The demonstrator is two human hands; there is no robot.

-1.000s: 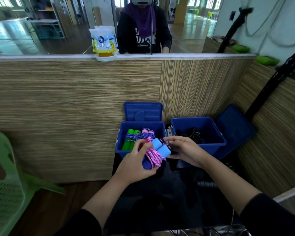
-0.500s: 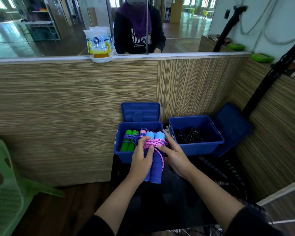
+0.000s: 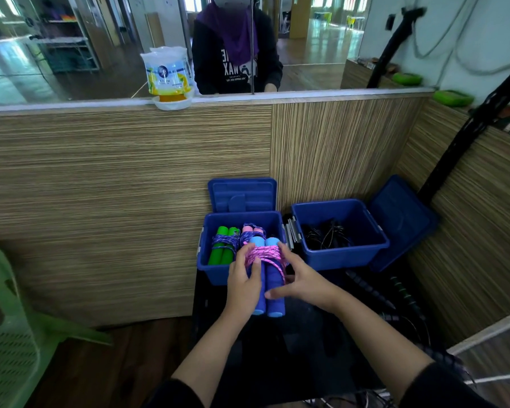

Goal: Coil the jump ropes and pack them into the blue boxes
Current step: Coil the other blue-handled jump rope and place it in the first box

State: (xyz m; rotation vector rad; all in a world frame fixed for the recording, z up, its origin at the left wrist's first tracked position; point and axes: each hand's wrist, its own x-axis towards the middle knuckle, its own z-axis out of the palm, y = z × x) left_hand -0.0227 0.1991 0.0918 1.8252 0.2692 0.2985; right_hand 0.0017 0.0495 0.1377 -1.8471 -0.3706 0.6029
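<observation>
At centre frame I note my left hand closed around a coiled jump rope with blue handles, the two handles lying side by side and bound near their far ends by turns of pink cord. The bundle sits over the near wall of the left blue box, its far ends above the box opening and its near ends projecting toward the lower frame. My right hand is against the right side of the same bundle, fingers spread, one fingertip at the cord wrap and the thumb across the lower handle; its grip is loose rather than clamped. Inside the left blue box lie a green-handled rope wrapped in purple cord and, just beside it, a pink-handled rope, partly hidden by the bundle. The box's lid stands upright behind it against the wood-grain partition. To the right of centre, the right blue box holds black cords, with its lid leaning open at its right. A green chair occupies the lower left.
</observation>
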